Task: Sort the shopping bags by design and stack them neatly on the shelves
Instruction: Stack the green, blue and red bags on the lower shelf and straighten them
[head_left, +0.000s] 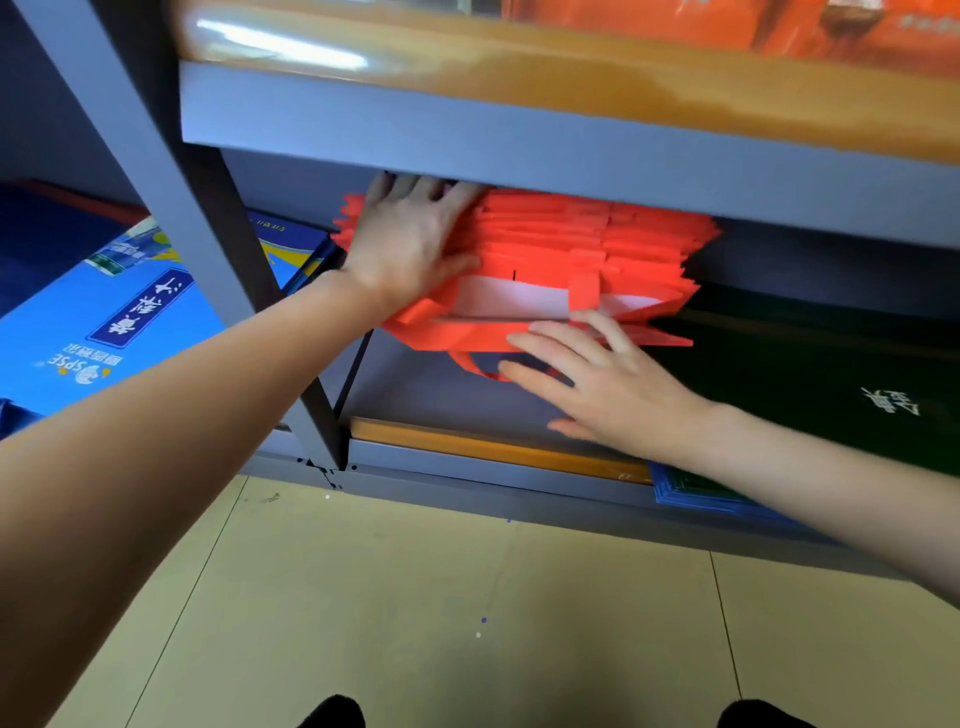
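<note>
A thick, uneven stack of folded red shopping bags lies on the lower shelf, under the grey beam of the shelf above. My left hand presses flat against the stack's left side, fingers reaching up under the beam. My right hand lies with straight fingers at the stack's lower front edge, touching the bottom bags beside a white inner flap. A red handle loop hangs below the stack.
Dark green bags lie right of the red stack, over blue ones at the shelf edge. Blue printed bags sit left of the grey upright post. Orange bags fill the upper shelf. Beige floor tiles lie below.
</note>
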